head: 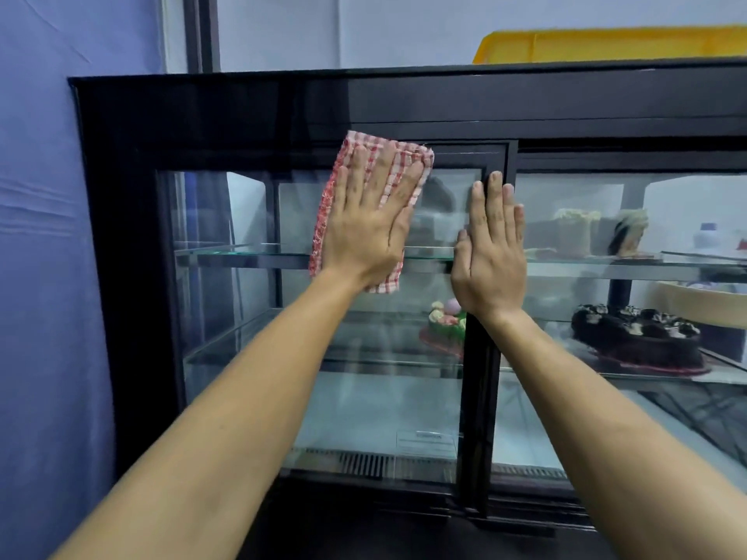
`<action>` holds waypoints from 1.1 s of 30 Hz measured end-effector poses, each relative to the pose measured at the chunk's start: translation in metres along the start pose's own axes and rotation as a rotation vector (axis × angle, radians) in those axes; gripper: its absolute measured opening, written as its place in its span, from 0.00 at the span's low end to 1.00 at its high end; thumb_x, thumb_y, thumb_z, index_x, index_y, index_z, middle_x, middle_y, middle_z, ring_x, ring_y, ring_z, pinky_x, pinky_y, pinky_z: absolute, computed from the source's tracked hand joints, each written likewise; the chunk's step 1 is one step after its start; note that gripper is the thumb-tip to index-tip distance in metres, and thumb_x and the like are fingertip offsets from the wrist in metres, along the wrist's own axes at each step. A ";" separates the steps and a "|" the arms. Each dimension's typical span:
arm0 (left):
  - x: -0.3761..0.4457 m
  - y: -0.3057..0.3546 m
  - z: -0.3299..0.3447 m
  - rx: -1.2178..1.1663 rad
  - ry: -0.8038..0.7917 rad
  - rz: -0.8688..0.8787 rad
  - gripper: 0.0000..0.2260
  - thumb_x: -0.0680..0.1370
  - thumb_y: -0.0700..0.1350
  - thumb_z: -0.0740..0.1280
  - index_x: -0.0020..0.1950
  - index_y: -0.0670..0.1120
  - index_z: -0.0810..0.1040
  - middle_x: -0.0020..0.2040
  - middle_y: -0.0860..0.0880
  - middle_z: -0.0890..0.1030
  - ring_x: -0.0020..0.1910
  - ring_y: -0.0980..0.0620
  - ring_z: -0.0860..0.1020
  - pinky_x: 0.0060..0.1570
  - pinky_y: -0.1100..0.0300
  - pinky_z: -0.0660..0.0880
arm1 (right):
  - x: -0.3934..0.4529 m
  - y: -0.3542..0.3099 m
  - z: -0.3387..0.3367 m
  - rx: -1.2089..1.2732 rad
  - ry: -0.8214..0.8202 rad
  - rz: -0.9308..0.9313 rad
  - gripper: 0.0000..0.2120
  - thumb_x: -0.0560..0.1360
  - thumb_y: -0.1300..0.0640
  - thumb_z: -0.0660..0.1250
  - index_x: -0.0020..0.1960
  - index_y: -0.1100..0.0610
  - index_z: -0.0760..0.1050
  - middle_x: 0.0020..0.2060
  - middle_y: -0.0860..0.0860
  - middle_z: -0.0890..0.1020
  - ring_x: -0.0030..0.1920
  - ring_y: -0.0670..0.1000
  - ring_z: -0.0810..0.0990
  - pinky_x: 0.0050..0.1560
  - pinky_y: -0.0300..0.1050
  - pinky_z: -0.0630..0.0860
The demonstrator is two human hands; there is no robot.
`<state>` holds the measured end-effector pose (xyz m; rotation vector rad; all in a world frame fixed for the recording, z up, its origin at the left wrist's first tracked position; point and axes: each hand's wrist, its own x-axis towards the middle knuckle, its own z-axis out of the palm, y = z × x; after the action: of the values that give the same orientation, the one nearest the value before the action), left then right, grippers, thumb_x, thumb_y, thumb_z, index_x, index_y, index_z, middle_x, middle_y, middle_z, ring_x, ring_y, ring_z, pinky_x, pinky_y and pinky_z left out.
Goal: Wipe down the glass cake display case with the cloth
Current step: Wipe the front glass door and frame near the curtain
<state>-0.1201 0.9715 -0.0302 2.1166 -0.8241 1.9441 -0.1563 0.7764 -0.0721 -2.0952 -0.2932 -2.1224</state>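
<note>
My flat left hand (366, 232) presses the red-checked cloth (323, 220) on the black-framed glass display case (250, 111). My right hand (489, 256), flat and holding nothing, braces the black door frame (479, 398); pushing hard could slide that door.

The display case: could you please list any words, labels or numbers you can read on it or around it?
No text can be read.
White sticker low on the display case glass: printed lines, too small and blurred to read.
Cloth, yellow crate, cakes: no lettering visible.
</note>
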 end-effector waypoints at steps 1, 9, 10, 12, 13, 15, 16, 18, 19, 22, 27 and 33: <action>-0.012 0.008 0.000 0.004 -0.002 -0.014 0.25 0.87 0.52 0.57 0.85 0.52 0.60 0.85 0.42 0.55 0.84 0.36 0.49 0.82 0.39 0.48 | 0.000 0.001 -0.001 0.019 -0.011 -0.003 0.30 0.83 0.59 0.54 0.83 0.63 0.55 0.83 0.62 0.56 0.84 0.61 0.52 0.84 0.54 0.45; -0.300 0.109 0.019 -0.031 -0.389 0.576 0.28 0.85 0.55 0.57 0.85 0.56 0.55 0.86 0.49 0.51 0.84 0.45 0.52 0.83 0.43 0.42 | -0.001 0.010 -0.006 -0.023 -0.103 -0.070 0.28 0.87 0.57 0.52 0.84 0.62 0.51 0.84 0.62 0.52 0.84 0.61 0.50 0.84 0.57 0.46; -0.321 0.110 0.024 -0.004 -0.451 0.658 0.29 0.85 0.56 0.58 0.85 0.57 0.54 0.86 0.51 0.51 0.84 0.47 0.52 0.82 0.44 0.38 | -0.001 0.010 -0.006 -0.024 -0.107 -0.069 0.28 0.87 0.57 0.51 0.84 0.62 0.51 0.84 0.62 0.52 0.84 0.61 0.50 0.84 0.58 0.47; -0.319 0.103 0.028 0.043 -0.498 0.755 0.30 0.84 0.57 0.59 0.85 0.57 0.55 0.86 0.52 0.51 0.85 0.47 0.50 0.82 0.45 0.35 | -0.002 0.011 -0.007 -0.019 -0.109 -0.067 0.28 0.87 0.56 0.50 0.84 0.62 0.50 0.84 0.62 0.52 0.84 0.61 0.49 0.84 0.59 0.47; -0.304 0.096 0.028 0.068 -0.486 0.798 0.30 0.84 0.58 0.59 0.85 0.57 0.56 0.86 0.52 0.51 0.85 0.47 0.49 0.81 0.45 0.34 | -0.003 0.012 -0.007 -0.009 -0.109 -0.069 0.28 0.87 0.56 0.50 0.84 0.62 0.51 0.84 0.62 0.52 0.84 0.61 0.49 0.84 0.59 0.46; -0.257 0.081 0.028 0.063 -0.428 0.813 0.28 0.85 0.57 0.58 0.85 0.56 0.56 0.86 0.50 0.51 0.85 0.46 0.48 0.81 0.44 0.35 | -0.003 0.011 -0.007 0.032 -0.120 -0.068 0.28 0.86 0.57 0.51 0.84 0.62 0.51 0.83 0.63 0.52 0.84 0.62 0.49 0.84 0.59 0.46; -0.226 0.073 0.025 0.035 -0.406 0.749 0.27 0.86 0.57 0.56 0.85 0.55 0.56 0.86 0.50 0.52 0.85 0.45 0.49 0.82 0.44 0.37 | -0.003 0.012 -0.007 0.064 -0.129 -0.064 0.28 0.86 0.57 0.52 0.84 0.62 0.51 0.84 0.62 0.52 0.84 0.61 0.49 0.84 0.58 0.45; -0.160 0.057 0.018 -0.032 -0.333 0.559 0.26 0.87 0.55 0.53 0.85 0.54 0.55 0.86 0.47 0.54 0.84 0.43 0.52 0.82 0.40 0.46 | -0.002 0.013 -0.010 0.152 -0.159 -0.047 0.29 0.85 0.59 0.53 0.85 0.61 0.51 0.84 0.60 0.51 0.84 0.60 0.47 0.84 0.54 0.43; -0.127 0.049 0.013 -0.044 -0.280 0.461 0.26 0.88 0.53 0.53 0.85 0.53 0.55 0.86 0.45 0.54 0.84 0.42 0.52 0.82 0.38 0.48 | -0.002 0.016 -0.013 0.204 -0.176 -0.035 0.30 0.84 0.60 0.53 0.85 0.60 0.52 0.84 0.59 0.51 0.84 0.58 0.47 0.84 0.52 0.42; -0.047 0.022 0.005 0.009 -0.121 0.184 0.26 0.87 0.52 0.55 0.85 0.51 0.56 0.85 0.43 0.57 0.84 0.38 0.52 0.81 0.38 0.49 | 0.001 0.024 -0.023 0.310 -0.218 -0.034 0.29 0.84 0.64 0.54 0.84 0.59 0.54 0.84 0.53 0.51 0.85 0.53 0.46 0.83 0.47 0.41; -0.047 0.039 0.006 -0.016 -0.040 -0.041 0.25 0.87 0.53 0.55 0.85 0.51 0.60 0.85 0.43 0.56 0.84 0.37 0.50 0.82 0.39 0.47 | -0.001 0.030 -0.022 0.250 -0.194 -0.066 0.27 0.87 0.61 0.52 0.84 0.63 0.52 0.84 0.61 0.52 0.84 0.58 0.46 0.84 0.56 0.46; -0.275 0.149 0.029 -0.104 -0.245 0.105 0.33 0.83 0.51 0.65 0.86 0.54 0.55 0.86 0.47 0.48 0.85 0.41 0.44 0.82 0.41 0.41 | -0.006 0.032 -0.016 0.232 -0.150 -0.042 0.27 0.87 0.60 0.52 0.84 0.64 0.51 0.83 0.63 0.53 0.83 0.62 0.48 0.83 0.61 0.49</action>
<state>-0.1693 0.9134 -0.3351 2.3214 -1.0752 1.6668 -0.1643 0.7416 -0.0766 -2.1296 -0.5761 -1.8527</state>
